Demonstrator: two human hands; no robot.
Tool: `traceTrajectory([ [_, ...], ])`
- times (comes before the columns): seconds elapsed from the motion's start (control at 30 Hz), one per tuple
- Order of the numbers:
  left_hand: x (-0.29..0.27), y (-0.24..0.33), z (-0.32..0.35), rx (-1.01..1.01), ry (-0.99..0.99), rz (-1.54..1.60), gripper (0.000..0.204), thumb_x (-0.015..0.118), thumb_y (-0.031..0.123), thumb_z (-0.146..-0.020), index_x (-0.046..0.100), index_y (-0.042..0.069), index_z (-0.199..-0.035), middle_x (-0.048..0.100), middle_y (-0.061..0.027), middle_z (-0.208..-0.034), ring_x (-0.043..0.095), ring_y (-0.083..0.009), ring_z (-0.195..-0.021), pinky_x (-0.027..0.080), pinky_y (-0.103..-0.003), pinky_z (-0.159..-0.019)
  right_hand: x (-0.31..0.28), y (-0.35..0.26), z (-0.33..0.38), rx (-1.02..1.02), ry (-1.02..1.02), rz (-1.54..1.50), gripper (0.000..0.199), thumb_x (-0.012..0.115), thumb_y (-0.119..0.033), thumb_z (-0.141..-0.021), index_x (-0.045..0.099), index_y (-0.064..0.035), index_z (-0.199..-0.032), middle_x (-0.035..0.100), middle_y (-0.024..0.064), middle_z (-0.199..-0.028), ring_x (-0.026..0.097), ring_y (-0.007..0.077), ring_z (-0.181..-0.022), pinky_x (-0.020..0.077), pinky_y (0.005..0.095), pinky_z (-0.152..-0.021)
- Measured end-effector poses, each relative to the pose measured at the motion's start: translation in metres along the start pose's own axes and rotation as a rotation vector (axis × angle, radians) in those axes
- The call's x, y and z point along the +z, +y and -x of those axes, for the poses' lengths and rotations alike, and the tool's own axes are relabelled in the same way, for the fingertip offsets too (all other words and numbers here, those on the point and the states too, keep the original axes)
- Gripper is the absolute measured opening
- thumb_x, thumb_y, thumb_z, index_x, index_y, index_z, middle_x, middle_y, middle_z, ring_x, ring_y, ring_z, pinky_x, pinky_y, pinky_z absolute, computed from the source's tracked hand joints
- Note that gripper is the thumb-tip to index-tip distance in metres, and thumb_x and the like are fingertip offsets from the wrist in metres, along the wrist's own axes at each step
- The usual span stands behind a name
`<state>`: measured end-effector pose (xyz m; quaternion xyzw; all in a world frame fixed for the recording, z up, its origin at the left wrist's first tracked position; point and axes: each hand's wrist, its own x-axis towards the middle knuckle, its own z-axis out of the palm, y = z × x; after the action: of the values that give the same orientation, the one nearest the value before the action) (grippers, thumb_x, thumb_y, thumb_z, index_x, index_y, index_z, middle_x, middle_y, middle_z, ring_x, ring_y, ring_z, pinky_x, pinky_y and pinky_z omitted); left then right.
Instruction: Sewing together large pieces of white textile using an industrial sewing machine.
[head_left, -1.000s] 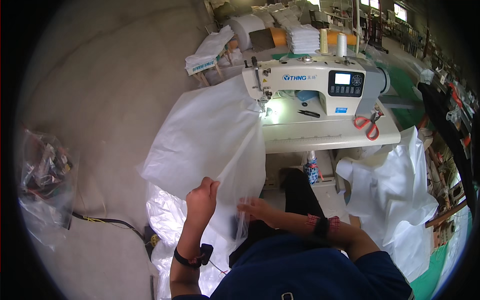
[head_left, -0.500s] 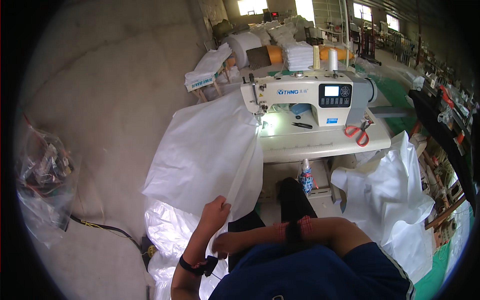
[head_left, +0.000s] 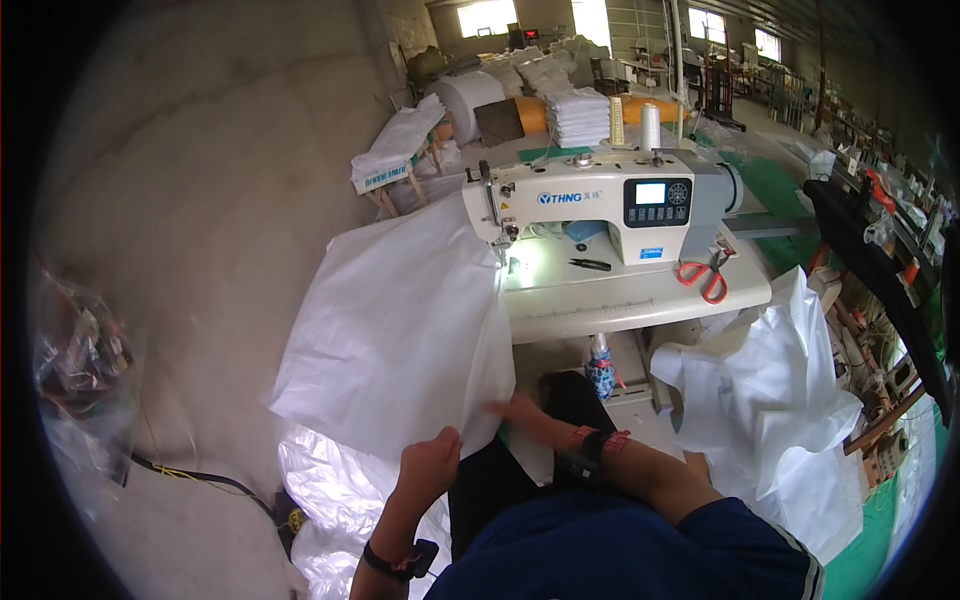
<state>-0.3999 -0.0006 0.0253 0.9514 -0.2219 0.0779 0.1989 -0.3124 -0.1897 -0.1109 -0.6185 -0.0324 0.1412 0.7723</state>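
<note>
A large white sheet [head_left: 390, 330], woven plastic or cloth by its look, hangs from the needle end of a white sewing machine [head_left: 570, 205] down to my lap. At its near edge my left hand [head_left: 430, 462] is closed, gripping the sheet. My right hand [head_left: 522, 418] is beside the sheet's right edge over my lap; motion smears its fingers, so I cannot make out whether they touch it. A lamp lights the machine bed near the needle.
Black thread snips [head_left: 590, 264] and red-handled scissors [head_left: 704, 280] lie on the machine table [head_left: 600, 307]. Another white sheet [head_left: 755, 390] drapes at the right. Shiny white material [head_left: 330, 500] is heaped at lower left. A clear bag [head_left: 85, 350] stands at far left.
My right hand has moved from beside my left wrist, forward and right, to the sheet's right edge. My left hand keeps its grip, slightly lower. The view has shifted a little.
</note>
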Motion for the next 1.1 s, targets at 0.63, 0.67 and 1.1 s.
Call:
traceTrajectory([
  [0.63,-0.008,-0.041,-0.004,-0.182,-0.336,0.404,0.017,0.061,0.019,-0.086,0.061,0.002,-0.09,0.057,-0.0004,-0.068,0.05,-0.0082,-0.06,0.043,-0.025,-0.055,0.13,-0.026,0.109,0.524,-1.213,0.032,0.06,0.064,-0.033,-0.086,0.044,0.0055,-0.128,0.058,0.0146,-0.118,0.056,0.022,-0.107,0.045,0.0332,-0.091],
  [0.67,-0.005,-0.042,-0.002,-0.186,-0.339,0.428,0.017,0.061,0.018,-0.086,0.062,0.003,-0.092,0.058,-0.0008,-0.069,0.051,-0.008,-0.062,0.044,-0.025,-0.056,0.138,-0.018,0.109,0.53,-1.216,0.034,0.06,0.064,-0.033,-0.086,0.044,0.0055,-0.128,0.058,0.0146,-0.118,0.056,0.022,-0.107,0.045,0.0332,-0.091],
  [1.1,0.008,-0.037,0.012,-0.393,-0.293,0.929,0.024,0.052,0.014,-0.09,0.062,-0.003,-0.104,0.066,-0.0072,-0.089,0.058,-0.0118,-0.082,0.047,-0.027,-0.077,0.191,0.06,0.084,-0.303,-1.528,1.103,0.044,0.054,-0.03,-0.089,0.05,0.0022,-0.117,0.058,0.0164,-0.11,0.06,0.0256,-0.095,0.0473,0.0349,-0.084],
])
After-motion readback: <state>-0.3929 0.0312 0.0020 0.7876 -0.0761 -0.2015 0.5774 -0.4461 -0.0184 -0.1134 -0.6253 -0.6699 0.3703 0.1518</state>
